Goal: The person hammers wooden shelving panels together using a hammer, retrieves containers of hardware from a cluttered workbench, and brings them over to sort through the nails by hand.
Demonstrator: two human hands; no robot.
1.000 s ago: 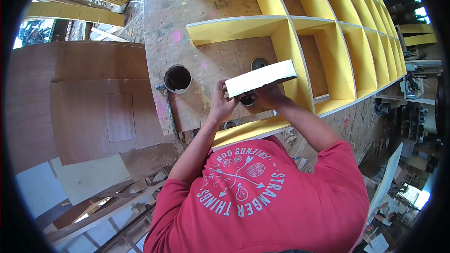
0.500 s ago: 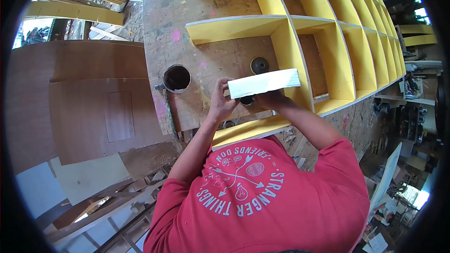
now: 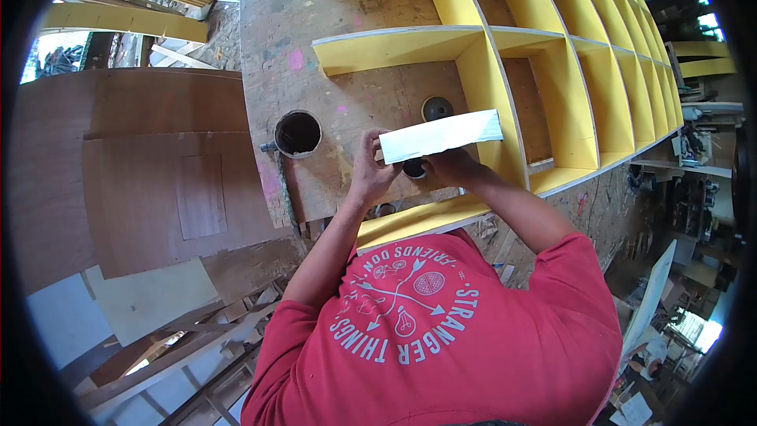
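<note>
A short white rectangular strip (image 3: 441, 136), slightly bowed along its length, is held above the worktable (image 3: 371, 118). My left hand (image 3: 374, 167) grips its left end, thumb and fingers at the edge. Beneath the right half of the strip, my right hand (image 3: 456, 166) is closed on its lower edge; the strip hides part of those fingers. Between the hands, a small dark round cup (image 3: 414, 168) shows just below the strip. A black round object with a yellowish rim (image 3: 436, 108) lies beyond it.
A yellow wooden grid frame (image 3: 493, 83) spans the table's right side, with one yellow board (image 3: 422, 221) close to my body. A round dark-mouthed container (image 3: 298, 133) and a hammer (image 3: 284, 181) lie at left. Brown panels (image 3: 158, 189) stand farther left.
The white strip has shifted slightly left and up, tilting a little, and more of the small cup shows below it. Both hands keep their hold.
</note>
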